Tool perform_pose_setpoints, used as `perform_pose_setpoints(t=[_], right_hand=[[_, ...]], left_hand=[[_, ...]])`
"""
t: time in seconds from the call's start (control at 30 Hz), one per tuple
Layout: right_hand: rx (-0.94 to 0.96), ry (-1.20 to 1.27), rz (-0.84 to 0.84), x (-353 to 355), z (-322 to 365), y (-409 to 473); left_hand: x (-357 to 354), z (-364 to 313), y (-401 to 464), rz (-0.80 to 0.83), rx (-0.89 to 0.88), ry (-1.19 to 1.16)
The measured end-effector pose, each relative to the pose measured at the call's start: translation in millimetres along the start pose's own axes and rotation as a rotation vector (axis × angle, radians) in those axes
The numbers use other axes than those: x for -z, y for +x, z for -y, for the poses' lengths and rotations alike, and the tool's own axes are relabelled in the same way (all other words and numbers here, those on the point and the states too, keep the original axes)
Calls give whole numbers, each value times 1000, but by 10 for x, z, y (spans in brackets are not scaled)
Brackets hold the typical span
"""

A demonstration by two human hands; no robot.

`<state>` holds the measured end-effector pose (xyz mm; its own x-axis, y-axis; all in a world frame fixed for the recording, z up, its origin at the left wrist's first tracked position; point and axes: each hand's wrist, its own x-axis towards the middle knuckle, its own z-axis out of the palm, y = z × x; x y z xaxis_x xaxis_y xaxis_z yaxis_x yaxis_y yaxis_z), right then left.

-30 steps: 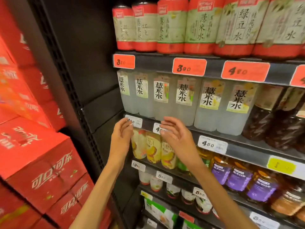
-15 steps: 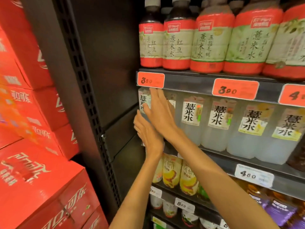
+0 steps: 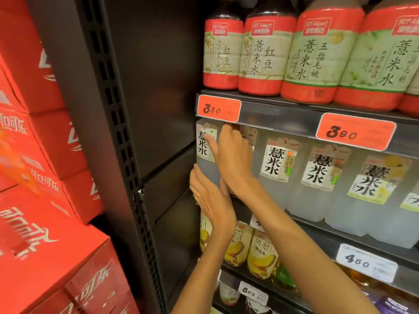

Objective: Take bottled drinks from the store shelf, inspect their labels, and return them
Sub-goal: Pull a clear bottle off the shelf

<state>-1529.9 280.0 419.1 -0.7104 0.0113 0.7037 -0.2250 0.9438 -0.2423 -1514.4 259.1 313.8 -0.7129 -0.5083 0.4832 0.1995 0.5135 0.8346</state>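
At the left end of the middle shelf [image 3: 283,123], a pale, cloudy bottle [image 3: 205,152] stands upright, its long axis vertical, tucked just under the shelf edge above. Both hands reach for it from below and to the right. The right hand [image 3: 233,159] lies against the bottle's right side up near the label, fingers fairly straight and their tips disappearing behind it; whether they have closed around it cannot be told. The left hand [image 3: 210,198] sits lower, flat and open, touching the bottle's base. The right hand is nearer the neck, so it looks best placed to draw the bottle forward.
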Motion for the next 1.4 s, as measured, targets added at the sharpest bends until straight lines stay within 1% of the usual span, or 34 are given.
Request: perform_pose_setpoints(t=[0.07,0.17,0.27,0.37,0.5,0.63,0.73,0.83,0.9,1.03,1.13,1.27,1.4], right_hand=[[-26,59,-22,34,-7,5],[-56,125,-53,43,-3,7],[-42,101,-95,54,29,-25],[2,79,-86,89,17,-3],[-50,245,-58,124,-7,49],[-101,361,-143,94,13,44],[-102,367,-172,105,2,48],[-77,343,-125,144,-34,52],[-32,279,-75,179,-52,54],[17,185,-4,245,-78,44],[48,189,8,241,-68,-13],[88,238,31,261,-43,-82],[134,227,59,282,-18,-128]], left_hand=[[7,15,-10,6,-10,-54],[49,1,-19,9,2,-57],[47,-12,-20,15,0,-63],[47,-25,-28,-14,-8,-60],[62,-7,-56,-48,-27,-37],[137,29,-80,-95,-26,-19],[170,45,-112,-95,-26,-15],[216,27,-100,-26,23,-107],[259,21,-51,3,46,-132],[432,2,-101,-4,23,-123],[555,15,-233,-5,32,-195],[750,39,-306,60,100,-326],[948,74,-313,133,121,-300]])
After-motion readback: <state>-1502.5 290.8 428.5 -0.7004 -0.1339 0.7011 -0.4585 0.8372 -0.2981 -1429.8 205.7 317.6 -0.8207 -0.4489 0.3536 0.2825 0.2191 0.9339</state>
